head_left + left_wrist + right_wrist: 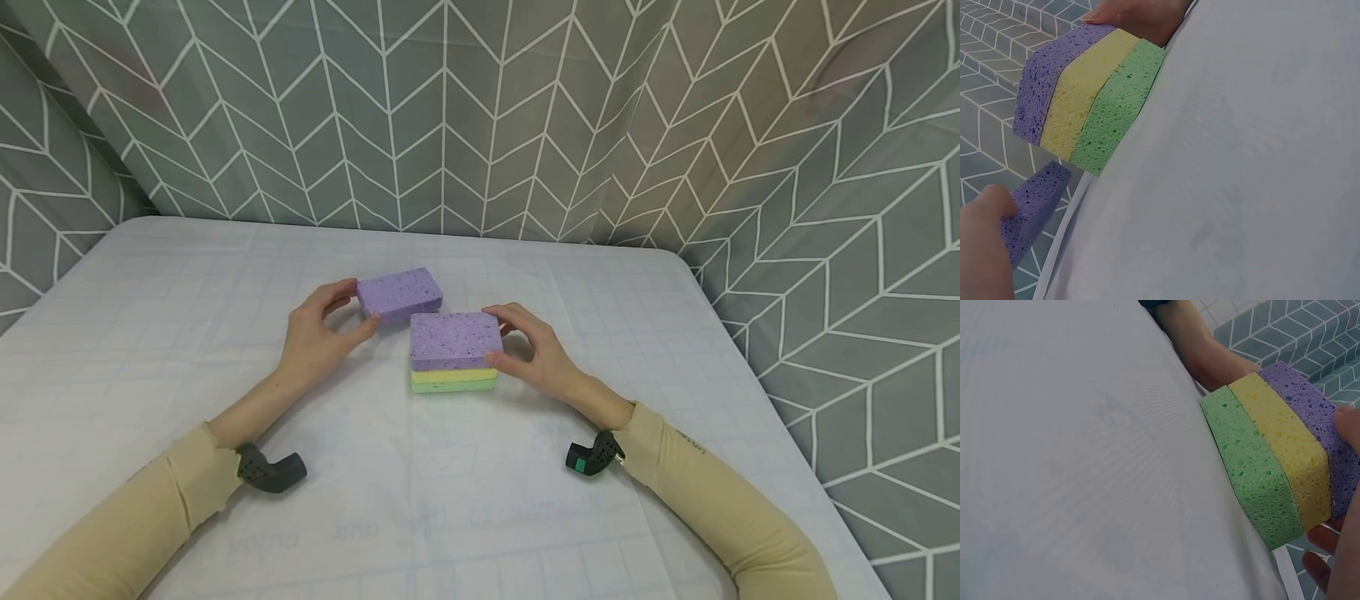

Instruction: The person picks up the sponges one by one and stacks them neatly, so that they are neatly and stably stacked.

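Behind and left of the stack, my left hand (318, 333) pinches a purple sponge (401, 293) at its left end, thumb at the front and fingers behind. That sponge appears raised off the table in the left wrist view. The stack holds a green sponge (1250, 465) at the bottom, a yellow sponge (1285, 440) in the middle and a second purple sponge (455, 340) on top. My right hand (543, 354) grips this top sponge by its right end, with thumb and fingers on opposite long sides. All three layers lie closely aligned.
A white cloth with faint printed lines covers the table (337, 517). Grey curtain (480, 117) with white chevron lines stands along the back and right edges. A black wrist camera (273, 471) sits at the left cuff, another wrist camera (592, 454) at the right.
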The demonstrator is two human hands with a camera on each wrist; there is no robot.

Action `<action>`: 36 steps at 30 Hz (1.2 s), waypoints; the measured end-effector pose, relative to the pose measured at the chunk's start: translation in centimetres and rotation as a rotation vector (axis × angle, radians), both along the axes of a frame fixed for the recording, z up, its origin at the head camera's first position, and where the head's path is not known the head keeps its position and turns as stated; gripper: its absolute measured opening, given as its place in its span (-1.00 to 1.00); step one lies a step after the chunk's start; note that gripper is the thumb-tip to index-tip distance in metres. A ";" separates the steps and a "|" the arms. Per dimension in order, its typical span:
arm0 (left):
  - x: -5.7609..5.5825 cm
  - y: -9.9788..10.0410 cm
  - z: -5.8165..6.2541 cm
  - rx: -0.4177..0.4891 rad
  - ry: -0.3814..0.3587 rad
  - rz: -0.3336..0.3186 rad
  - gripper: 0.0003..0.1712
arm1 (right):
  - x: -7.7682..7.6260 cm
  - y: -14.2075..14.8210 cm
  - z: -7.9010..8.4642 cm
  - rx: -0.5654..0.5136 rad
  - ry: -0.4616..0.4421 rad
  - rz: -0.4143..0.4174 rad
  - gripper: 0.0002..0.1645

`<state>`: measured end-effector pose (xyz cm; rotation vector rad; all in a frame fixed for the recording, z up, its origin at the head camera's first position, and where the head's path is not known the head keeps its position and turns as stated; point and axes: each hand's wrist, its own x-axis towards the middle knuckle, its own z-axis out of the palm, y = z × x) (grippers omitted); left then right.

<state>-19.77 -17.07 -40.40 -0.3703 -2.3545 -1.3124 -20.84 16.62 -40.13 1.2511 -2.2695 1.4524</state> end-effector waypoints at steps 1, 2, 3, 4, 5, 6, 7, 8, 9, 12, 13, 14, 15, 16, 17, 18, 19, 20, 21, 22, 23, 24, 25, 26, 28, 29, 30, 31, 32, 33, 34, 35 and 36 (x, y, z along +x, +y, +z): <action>0.0 0.0 0.0 0.003 0.011 0.003 -0.31 | 0.0 0.0 0.0 -0.002 -0.002 0.003 -0.26; 0.0 0.0 0.0 0.005 0.021 0.005 -0.31 | 0.0 0.0 0.0 -0.004 -0.004 0.005 -0.27; 0.0 0.0 0.0 0.006 0.031 0.009 -0.31 | 0.0 0.0 0.0 -0.004 -0.004 0.006 -0.28; 0.1 0.0 0.0 0.006 0.041 0.013 -0.32 | 0.0 0.0 0.0 -0.005 -0.006 0.008 -0.28; 0.1 0.1 0.0 0.007 0.051 0.016 -0.32 | 0.0 0.0 0.0 -0.006 -0.007 0.009 -0.29; 0.1 0.1 -0.1 0.008 0.064 0.019 -0.32 | 0.0 0.1 0.0 -0.007 -0.008 0.010 -0.30; 0.1 0.1 0.0 0.011 0.075 0.022 -0.32 | 0.0 0.1 0.0 -0.008 -0.009 0.009 -0.30; 0.1 0.1 0.0 0.013 0.086 0.026 -0.32 | 0.0 0.1 0.0 -0.007 -0.010 0.009 -0.31; 0.2 0.1 0.0 0.020 0.098 0.027 -0.33 | 0.0 0.1 0.0 -0.005 -0.010 0.007 -0.32; 0.2 0.2 0.0 0.045 0.134 0.027 -0.33 | 0.1 0.0 0.1 -0.003 -0.008 0.001 -0.33; 0.3 0.2 0.1 0.055 0.147 0.026 -0.33 | 0.1 -0.1 0.1 -0.002 -0.009 0.001 -0.33; 0.3 0.2 0.1 0.063 0.159 0.024 -0.33 | 0.1 -0.1 0.1 -0.001 -0.009 0.001 -0.32; 0.3 0.2 0.1 0.074 0.173 0.020 -0.33 | 0.2 -0.1 0.1 -0.003 -0.008 0.002 -0.32; 0.3 0.2 0.1 0.082 0.187 0.017 -0.33 | 0.2 -0.1 0.1 -0.003 -0.010 0.003 -0.32; 0.3 0.2 0.1 0.090 0.200 0.014 -0.33 | 0.2 -0.1 0.1 -0.004 -0.011 0.004 -0.32; 0.3 0.2 0.1 0.098 0.212 0.011 -0.33 | 0.2 -0.1 0.1 -0.003 -0.013 0.003 -0.32; 0.3 0.2 0.1 0.106 0.223 0.008 -0.33 | 0.2 -0.1 0.1 0.001 -0.014 0.002 -0.32; 0.3 0.3 0.1 0.112 0.233 0.006 -0.33 | 0.2 -0.1 0.1 0.002 -0.015 -0.001 -0.32; 0.4 0.3 0.2 0.119 0.243 0.003 -0.33 | 0.2 0.0 0.1 0.002 -0.016 -0.001 -0.32; 0.5 0.4 0.3 0.127 0.252 -0.003 -0.32 | 0.2 0.0 0.1 0.003 -0.017 -0.002 -0.32; 0.6 0.4 0.4 0.134 0.262 -0.008 -0.33 | 0.2 0.0 0.1 0.002 -0.017 0.000 -0.32; 0.7 0.5 0.6 0.141 0.271 -0.014 -0.33 | 0.2 0.1 0.1 0.000 -0.017 0.002 -0.31; 0.9 0.7 0.8 0.150 0.280 -0.022 -0.34 | 0.1 0.1 0.1 -0.003 -0.017 0.006 -0.31; 1.1 0.9 1.1 0.158 0.287 -0.030 -0.34 | 0.1 0.1 0.0 -0.007 -0.017 0.010 -0.31; 1.5 1.2 1.6 0.179 0.298 -0.049 -0.36 | 0.1 0.2 0.0 -0.011 -0.014 0.016 -0.31; 1.6 1.3 1.8 0.189 0.301 -0.057 -0.37 | 0.0 0.2 -0.1 -0.011 -0.015 0.016 -0.31; 1.7 1.3 1.9 0.200 0.302 -0.066 -0.37 | 0.0 0.2 -0.1 -0.009 -0.016 0.015 -0.31; 1.7 1.4 1.9 0.212 0.302 -0.074 -0.38 | 0.0 0.1 -0.1 -0.005 -0.017 0.011 -0.31; 1.7 1.3 1.8 0.222 0.299 -0.081 -0.38 | 0.0 0.1 -0.1 -0.001 -0.019 0.006 -0.31; 1.5 1.2 1.6 0.233 0.298 -0.089 -0.37 | 0.1 0.1 -0.1 0.003 -0.020 0.002 -0.31; 1.4 1.1 1.4 0.245 0.297 -0.098 -0.37 | 0.1 0.1 0.1 0.006 -0.022 -0.001 -0.31; 1.2 1.0 1.2 0.260 0.297 -0.109 -0.37 | 0.2 0.0 0.2 0.008 -0.024 -0.001 -0.32; 1.1 0.9 0.9 0.273 0.298 -0.121 -0.37 | 0.4 -0.1 0.4 0.008 -0.025 0.000 -0.32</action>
